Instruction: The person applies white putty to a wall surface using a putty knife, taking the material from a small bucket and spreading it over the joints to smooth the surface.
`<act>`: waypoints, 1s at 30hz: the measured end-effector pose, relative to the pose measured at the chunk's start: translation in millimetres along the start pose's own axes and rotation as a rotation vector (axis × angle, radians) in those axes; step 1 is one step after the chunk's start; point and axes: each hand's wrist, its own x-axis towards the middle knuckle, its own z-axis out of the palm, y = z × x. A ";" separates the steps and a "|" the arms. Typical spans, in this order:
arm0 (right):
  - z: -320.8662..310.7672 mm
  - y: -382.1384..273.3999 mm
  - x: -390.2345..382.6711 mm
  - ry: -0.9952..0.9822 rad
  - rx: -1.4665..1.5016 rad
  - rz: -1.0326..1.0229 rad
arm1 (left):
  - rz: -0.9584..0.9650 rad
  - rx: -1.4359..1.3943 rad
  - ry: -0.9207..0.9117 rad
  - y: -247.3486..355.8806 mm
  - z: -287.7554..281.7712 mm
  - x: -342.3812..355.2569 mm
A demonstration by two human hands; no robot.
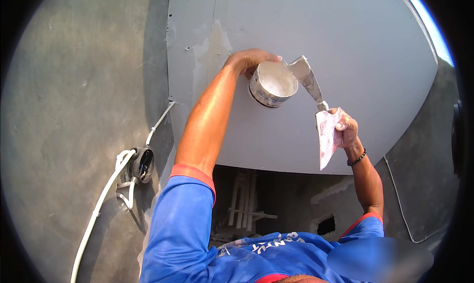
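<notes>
My left hand (251, 61) grips a round tub (261, 94) by its far left side, the thumb over the rim. White paste (279, 84) lies inside the tub. In my closed right hand (348, 130) is a putty knife (310, 81), its wide blade reaching up and left to the tub's right rim. The blade is smeared with whitish paste. A pinkish-white sheet (328, 135), cloth or paper, is held in the same hand and hides the knife's handle. A dark bead bracelet (357, 157) circles my right wrist.
Behind the tub is a large grey board (365, 46) with a seam and pale filler patches (219, 41) at its left. Left of it stands a grey wall (74, 85) with a white conduit (96, 211) and a dark round box (143, 163). Several pipes (242, 201) show below the board.
</notes>
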 end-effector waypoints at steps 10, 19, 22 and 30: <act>17.2 -35.6 5.2 -0.122 -1.353 -0.258 | 0.006 0.018 0.025 6.1 4.2 -5.9; 24.5 -35.6 0.7 -0.240 -1.846 -0.116 | -0.024 -0.010 0.007 -1.8 -0.8 7.4; 30.0 -39.2 -2.2 -0.253 -1.831 -0.068 | -0.044 -0.005 0.000 3.5 -1.1 0.8; 40.5 -50.5 -11.8 -0.273 -1.860 0.036 | -0.043 0.034 0.008 2.0 -3.0 4.3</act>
